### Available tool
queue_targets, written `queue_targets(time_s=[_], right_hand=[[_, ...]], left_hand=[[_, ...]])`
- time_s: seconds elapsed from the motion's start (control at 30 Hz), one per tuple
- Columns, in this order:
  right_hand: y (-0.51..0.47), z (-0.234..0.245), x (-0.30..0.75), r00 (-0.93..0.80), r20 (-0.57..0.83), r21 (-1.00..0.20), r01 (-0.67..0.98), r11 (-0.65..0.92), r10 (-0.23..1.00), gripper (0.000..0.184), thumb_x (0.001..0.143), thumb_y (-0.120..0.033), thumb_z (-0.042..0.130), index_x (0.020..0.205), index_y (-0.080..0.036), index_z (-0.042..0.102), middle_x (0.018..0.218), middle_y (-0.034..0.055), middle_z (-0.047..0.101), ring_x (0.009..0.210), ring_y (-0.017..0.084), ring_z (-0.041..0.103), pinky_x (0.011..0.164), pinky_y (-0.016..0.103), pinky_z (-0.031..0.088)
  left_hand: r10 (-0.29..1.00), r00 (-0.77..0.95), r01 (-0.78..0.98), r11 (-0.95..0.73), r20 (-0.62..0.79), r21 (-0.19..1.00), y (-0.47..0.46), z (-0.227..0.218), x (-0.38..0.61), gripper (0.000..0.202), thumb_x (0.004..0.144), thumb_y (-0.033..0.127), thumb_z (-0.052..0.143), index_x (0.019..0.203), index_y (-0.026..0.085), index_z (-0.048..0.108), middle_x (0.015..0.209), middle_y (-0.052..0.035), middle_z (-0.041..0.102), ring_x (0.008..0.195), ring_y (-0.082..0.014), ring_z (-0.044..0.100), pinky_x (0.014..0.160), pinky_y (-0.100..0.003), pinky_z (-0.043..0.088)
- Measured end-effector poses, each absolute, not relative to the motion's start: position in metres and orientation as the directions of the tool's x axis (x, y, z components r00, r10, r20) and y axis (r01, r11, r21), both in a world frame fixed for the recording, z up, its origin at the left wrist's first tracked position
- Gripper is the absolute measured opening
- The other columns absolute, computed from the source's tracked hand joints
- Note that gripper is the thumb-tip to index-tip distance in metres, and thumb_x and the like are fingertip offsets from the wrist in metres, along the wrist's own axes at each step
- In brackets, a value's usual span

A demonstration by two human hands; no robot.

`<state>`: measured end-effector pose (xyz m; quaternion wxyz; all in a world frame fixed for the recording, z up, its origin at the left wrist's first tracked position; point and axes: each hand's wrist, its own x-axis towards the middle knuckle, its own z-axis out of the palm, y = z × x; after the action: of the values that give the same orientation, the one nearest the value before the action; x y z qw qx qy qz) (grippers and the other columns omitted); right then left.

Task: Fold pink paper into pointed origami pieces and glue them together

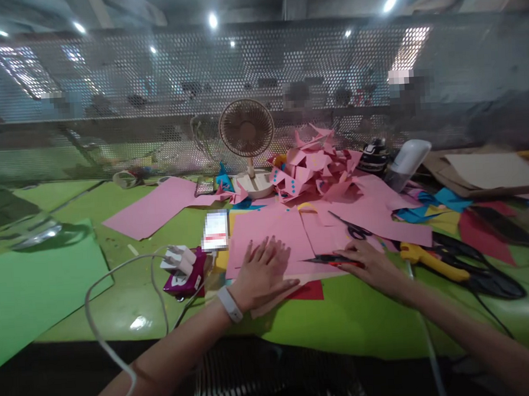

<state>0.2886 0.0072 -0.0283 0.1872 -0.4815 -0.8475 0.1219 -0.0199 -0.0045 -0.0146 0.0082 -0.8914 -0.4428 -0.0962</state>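
My left hand (266,275) lies flat, fingers spread, on a pink paper sheet (270,224). A pale wristband (230,304) is around that wrist. At the sheet's right side, my right hand (369,262) is closed on the handles of dark scissors with red on them (327,259); their blades point left over the pink paper. Part of the handles is hidden under the fingers. Just beyond that hand lie black scissors (358,231). A piece of red paper (311,290) shows under the pink sheet's near edge.
Behind the sheet stand a small fan (246,128) and a heap of pink paper scraps (320,165). A lit phone (215,230) and a purple box with a white plug (186,273) lie left. Large yellow-and-black cutters (463,264) lie right. Green paper (43,286) covers the far left.
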Motion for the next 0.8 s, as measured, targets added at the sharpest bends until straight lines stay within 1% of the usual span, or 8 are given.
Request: queue_targets(time_s=[0.17, 0.3, 0.47, 0.57, 0.67, 0.8], right_hand=[[0.007, -0.025, 0.273, -0.459, 0.245, -0.376, 0.767, 0.52, 0.854, 0.034, 0.087, -0.042, 0.045, 0.116, -0.029, 0.059, 0.098, 0.0071, 0.056, 0.092, 0.022, 0.052, 0.078, 0.036, 0.046], [0.009, -0.024, 0.266, -0.479, 0.236, -0.387, 0.752, 0.534, 0.846, 0.035, 0.087, -0.041, 0.047, 0.117, -0.026, 0.058, 0.096, 0.0078, 0.055, 0.09, 0.022, 0.052, 0.078, 0.036, 0.045], [0.007, -0.026, 0.274, -0.514, 0.215, -0.432, 0.712, 0.553, 0.83, 0.032, 0.088, -0.039, 0.047, 0.116, -0.028, 0.058, 0.094, 0.0071, 0.054, 0.091, 0.022, 0.05, 0.078, 0.035, 0.044], [0.005, -0.026, 0.272, -0.507, 0.192, -0.452, 0.715, 0.534, 0.84, 0.034, 0.087, -0.041, 0.047, 0.115, -0.027, 0.059, 0.095, 0.0075, 0.054, 0.092, 0.022, 0.05, 0.079, 0.035, 0.044], [0.005, -0.023, 0.261, -0.486, 0.196, -0.45, 0.727, 0.519, 0.852, 0.033, 0.087, -0.04, 0.047, 0.114, -0.025, 0.06, 0.095, 0.0079, 0.054, 0.091, 0.022, 0.05, 0.08, 0.035, 0.044], [0.003, -0.018, 0.248, -0.512, 0.2, -0.436, 0.717, 0.543, 0.836, 0.03, 0.089, -0.037, 0.046, 0.114, -0.026, 0.06, 0.094, 0.0074, 0.054, 0.091, 0.021, 0.05, 0.079, 0.035, 0.044]], left_hand=[[0.807, 0.573, 0.805, -0.587, 0.14, 0.084, -0.005, -0.02, -0.036, 0.076, 0.079, 0.071, 0.028, 0.141, 0.029, 0.017, 0.149, -0.0072, 0.016, 0.135, -0.0325, 0.012, 0.106, -0.053, 0.007], [0.812, 0.571, 0.808, -0.582, 0.122, 0.092, -0.005, -0.02, -0.034, 0.077, 0.079, 0.071, 0.027, 0.141, 0.027, 0.018, 0.149, -0.0093, 0.017, 0.135, -0.0334, 0.013, 0.105, -0.054, 0.008], [0.821, 0.557, 0.815, -0.57, 0.126, 0.103, -0.007, -0.018, -0.033, 0.077, 0.078, 0.071, 0.027, 0.141, 0.027, 0.019, 0.149, -0.0091, 0.018, 0.135, -0.0335, 0.013, 0.105, -0.054, 0.008], [0.823, 0.555, 0.817, -0.567, 0.124, 0.108, -0.007, -0.018, -0.033, 0.077, 0.078, 0.071, 0.026, 0.141, 0.027, 0.02, 0.149, -0.0088, 0.018, 0.134, -0.034, 0.013, 0.105, -0.054, 0.008], [0.825, 0.551, 0.819, -0.564, 0.124, 0.11, -0.008, -0.018, -0.033, 0.078, 0.078, 0.072, 0.026, 0.141, 0.027, 0.02, 0.149, -0.0085, 0.018, 0.134, -0.034, 0.013, 0.105, -0.054, 0.008], [0.829, 0.546, 0.823, -0.558, 0.123, 0.108, -0.008, -0.019, -0.032, 0.078, 0.078, 0.072, 0.025, 0.141, 0.027, 0.019, 0.149, -0.0083, 0.017, 0.135, -0.0329, 0.013, 0.105, -0.054, 0.007]])
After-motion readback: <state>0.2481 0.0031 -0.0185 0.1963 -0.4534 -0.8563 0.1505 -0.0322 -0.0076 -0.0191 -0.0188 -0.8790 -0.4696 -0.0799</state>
